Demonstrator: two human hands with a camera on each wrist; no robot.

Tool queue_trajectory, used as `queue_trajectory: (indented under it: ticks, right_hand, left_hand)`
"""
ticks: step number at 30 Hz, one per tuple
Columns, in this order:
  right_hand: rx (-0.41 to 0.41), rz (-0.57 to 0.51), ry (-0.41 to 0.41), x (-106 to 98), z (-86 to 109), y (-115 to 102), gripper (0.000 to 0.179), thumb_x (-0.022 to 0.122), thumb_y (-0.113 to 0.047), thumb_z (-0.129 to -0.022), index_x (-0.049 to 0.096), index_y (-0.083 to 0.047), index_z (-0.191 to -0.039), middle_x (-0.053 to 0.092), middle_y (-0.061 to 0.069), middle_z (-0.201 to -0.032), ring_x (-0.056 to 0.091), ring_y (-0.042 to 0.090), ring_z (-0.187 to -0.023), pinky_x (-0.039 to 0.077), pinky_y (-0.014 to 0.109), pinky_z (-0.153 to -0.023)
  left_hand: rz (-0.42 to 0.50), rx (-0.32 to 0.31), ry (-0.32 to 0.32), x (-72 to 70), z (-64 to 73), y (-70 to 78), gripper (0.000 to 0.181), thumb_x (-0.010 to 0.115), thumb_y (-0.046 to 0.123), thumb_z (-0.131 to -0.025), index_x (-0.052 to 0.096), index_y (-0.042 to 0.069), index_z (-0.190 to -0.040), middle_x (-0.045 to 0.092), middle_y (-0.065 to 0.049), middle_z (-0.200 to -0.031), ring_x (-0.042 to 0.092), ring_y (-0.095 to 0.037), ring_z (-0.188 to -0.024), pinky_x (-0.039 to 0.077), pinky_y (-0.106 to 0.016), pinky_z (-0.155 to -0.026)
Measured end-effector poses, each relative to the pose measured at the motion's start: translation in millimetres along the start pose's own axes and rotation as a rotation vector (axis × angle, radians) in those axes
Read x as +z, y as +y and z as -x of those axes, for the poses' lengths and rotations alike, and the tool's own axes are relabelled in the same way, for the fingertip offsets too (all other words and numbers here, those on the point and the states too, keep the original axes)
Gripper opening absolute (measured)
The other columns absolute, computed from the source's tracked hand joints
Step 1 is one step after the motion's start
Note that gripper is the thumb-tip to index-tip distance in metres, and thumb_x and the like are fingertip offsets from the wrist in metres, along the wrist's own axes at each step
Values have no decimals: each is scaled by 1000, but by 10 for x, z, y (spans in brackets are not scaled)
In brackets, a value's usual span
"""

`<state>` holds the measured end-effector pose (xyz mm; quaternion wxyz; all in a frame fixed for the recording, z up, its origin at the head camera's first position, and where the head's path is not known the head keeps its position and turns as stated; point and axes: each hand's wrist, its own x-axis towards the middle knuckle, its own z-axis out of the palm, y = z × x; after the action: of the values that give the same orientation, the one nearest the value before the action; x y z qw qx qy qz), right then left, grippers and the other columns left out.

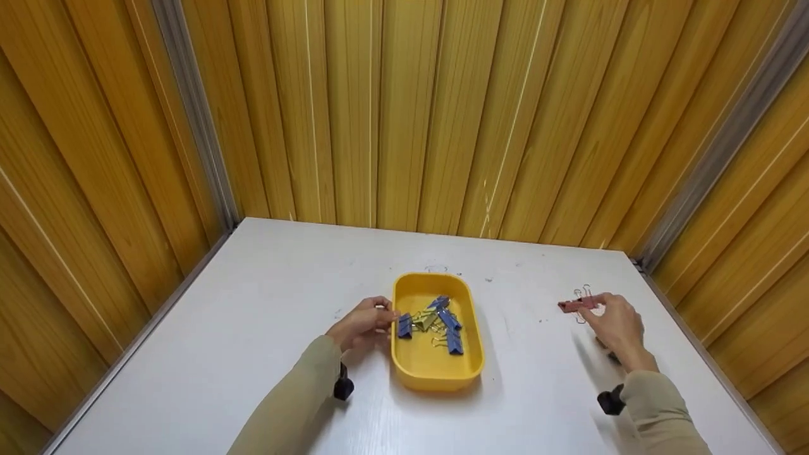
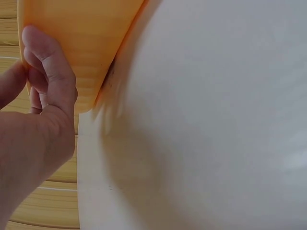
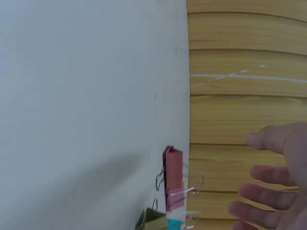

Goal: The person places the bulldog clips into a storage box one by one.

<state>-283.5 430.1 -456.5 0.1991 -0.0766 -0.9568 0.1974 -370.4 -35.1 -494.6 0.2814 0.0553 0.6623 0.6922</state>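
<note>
My left hand [image 1: 363, 322] pinches the left rim of a yellow plastic bin [image 1: 436, 382]; the left wrist view shows its fingers along the outer wall of the bin [image 2: 96, 43]. Inside lie several blue binder clips [image 1: 454, 342] and yellow-green binder clips [image 1: 425, 320]. At the table's right side, my right hand [image 1: 616, 325] is over red binder clips [image 1: 572, 306]. In the right wrist view the fingers of this hand [image 3: 273, 182] are spread, apart from a red binder clip [image 3: 174, 179]. Beside that clip is an olive-green one [image 3: 153, 219].
A white table [image 1: 284, 272] stands against yellow wood-patterned panels [image 1: 404, 126], with grey metal posts at the back corners. A dark clip [image 1: 613, 356] is partly hidden under the right hand. A bit of bright blue [image 3: 174, 224] shows beside the olive-green clip.
</note>
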Motion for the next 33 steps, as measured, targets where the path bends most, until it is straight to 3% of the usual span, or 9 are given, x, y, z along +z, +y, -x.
queue_trajectory:
  ticks: [5,10,20,24,33]
  right_hand:
    - [97,90,-165,-35,48,248,56,66,-31,-87,51,15,-117,56,35,-106,56,42,-89,46,55,-73]
    - [129,71,-266,-2,0,327,56,65,-27,-87,49,16,-119,55,35,-110,54,42,-92,41,60,-80]
    - [147,54,-228,111,107,416,39,63,-19,-87,51,11,-110,57,30,-99,55,42,-89,37,59,-77]
    - [141,61,-223,140,125,397,29,62,-19,-89,56,7,-100,60,23,-90,55,35,-82,35,58,-75]
    - [126,64,-241,140,52,364,27,63,-20,-89,55,4,-97,61,17,-84,53,29,-75,35,56,-75]
  left_hand:
    - [-11,-23,22,-11,7,17,17,63,10,-90,50,9,-100,64,-7,-88,61,-13,-70,54,-25,-65]
    - [-7,-3,31,-32,17,28,17,62,7,-89,49,8,-100,63,-6,-85,61,-13,-71,54,-26,-65]
    - [-18,41,-6,19,4,-4,13,59,3,-88,49,6,-96,62,-8,-84,60,-14,-68,54,-25,-62]
    - [-4,29,-12,14,0,16,14,59,2,-89,47,8,-94,61,-7,-83,58,-14,-65,52,-25,-59]
    - [-3,6,15,12,0,5,16,60,4,-88,48,8,-98,61,-8,-87,58,-15,-67,53,-25,-61]
